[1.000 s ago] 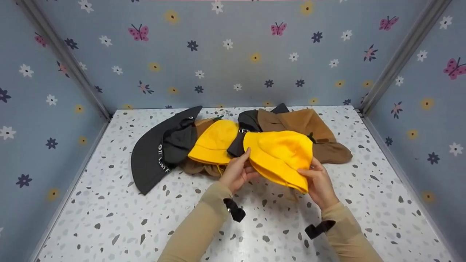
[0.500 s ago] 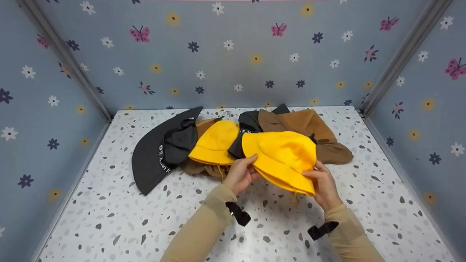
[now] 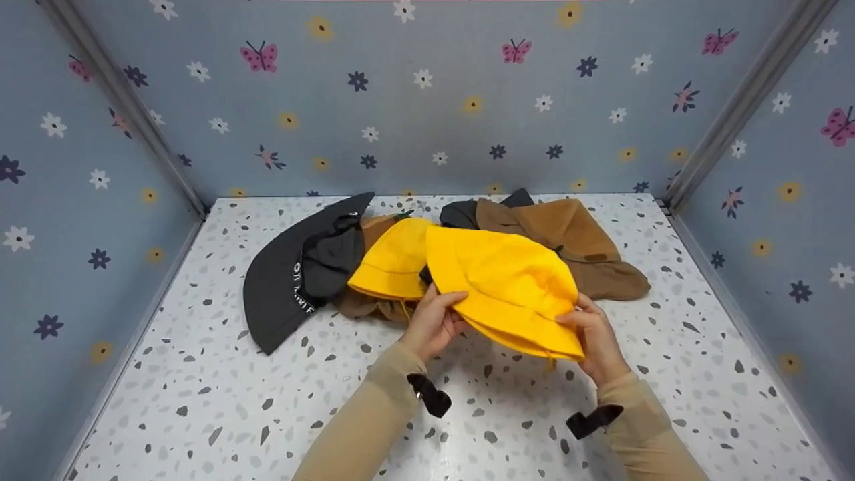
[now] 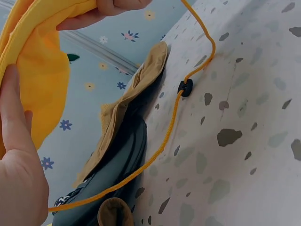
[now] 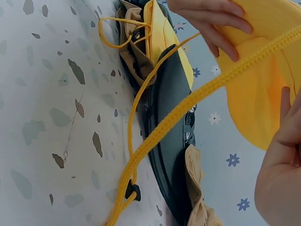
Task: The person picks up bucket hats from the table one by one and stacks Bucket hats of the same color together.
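Note:
Both hands hold a yellow bucket hat (image 3: 507, 280) by its brim, tilted, above the table and in front of other hats. My left hand (image 3: 434, 321) pinches the brim's left side, thumb on top and fingers beneath. On the right side, my right hand (image 3: 596, 337) grips the brim near the crown, thumb on the outside. A yellow cord (image 4: 171, 127) with a black toggle (image 4: 186, 88) hangs from the hat in the left wrist view. In the right wrist view the same cord (image 5: 188, 101) crosses in front of the camera.
Behind lies a row of hats: a wide-brimmed black hat (image 3: 277, 287) at left, a second yellow hat (image 3: 391, 264), and brown hats (image 3: 568, 230) at right, over more dark fabric (image 3: 457, 215). Flower-patterned walls (image 3: 427, 100) enclose the speckled white table (image 3: 220, 401) on three sides.
The held yellow hat has spread wider and its left brim has risen, now covering more of the dark fabric behind it. Both hands keep their hold, the right shifted slightly rightward.

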Demonstrator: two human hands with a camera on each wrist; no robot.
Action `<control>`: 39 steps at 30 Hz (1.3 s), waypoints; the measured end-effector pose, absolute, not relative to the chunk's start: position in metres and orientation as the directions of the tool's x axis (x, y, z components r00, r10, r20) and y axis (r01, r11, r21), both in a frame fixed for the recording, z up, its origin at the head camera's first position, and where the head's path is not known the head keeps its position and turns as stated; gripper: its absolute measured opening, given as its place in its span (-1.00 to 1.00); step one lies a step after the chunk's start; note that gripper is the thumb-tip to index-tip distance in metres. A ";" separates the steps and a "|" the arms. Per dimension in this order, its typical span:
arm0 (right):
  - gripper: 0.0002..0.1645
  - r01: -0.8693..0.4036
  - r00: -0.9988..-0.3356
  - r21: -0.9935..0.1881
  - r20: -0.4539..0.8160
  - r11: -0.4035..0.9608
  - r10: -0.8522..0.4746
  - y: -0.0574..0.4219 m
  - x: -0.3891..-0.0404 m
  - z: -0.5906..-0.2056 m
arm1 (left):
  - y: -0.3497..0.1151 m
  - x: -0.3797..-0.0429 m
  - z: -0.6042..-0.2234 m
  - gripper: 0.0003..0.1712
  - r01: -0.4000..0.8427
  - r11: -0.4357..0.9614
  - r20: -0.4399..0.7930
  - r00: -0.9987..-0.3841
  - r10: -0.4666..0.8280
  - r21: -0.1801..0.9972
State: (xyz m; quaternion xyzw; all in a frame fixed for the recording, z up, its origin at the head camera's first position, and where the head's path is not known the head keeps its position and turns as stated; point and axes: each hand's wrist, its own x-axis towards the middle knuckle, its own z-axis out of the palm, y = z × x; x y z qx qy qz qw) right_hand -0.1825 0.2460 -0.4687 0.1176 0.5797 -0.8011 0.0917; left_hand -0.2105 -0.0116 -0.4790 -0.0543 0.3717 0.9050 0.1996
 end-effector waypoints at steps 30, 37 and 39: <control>-0.55 0.170 -0.949 -0.551 -0.316 -0.817 0.015 0.224 -0.179 -0.472 | 0.008 -0.177 -0.476 -0.14 -0.098 -0.716 -0.131 -0.991 0.010 0.691; -0.13 0.161 -0.945 -0.686 -0.314 -0.710 0.089 0.218 -0.179 -0.471 | 0.000 -0.173 -0.479 -0.29 -0.126 -0.641 -0.100 -0.992 0.076 0.757; -0.06 0.159 -0.943 -0.725 -0.312 -0.670 0.114 0.219 -0.178 -0.470 | -0.007 -0.172 -0.481 -0.38 -0.127 -0.617 -0.088 -0.992 0.093 0.776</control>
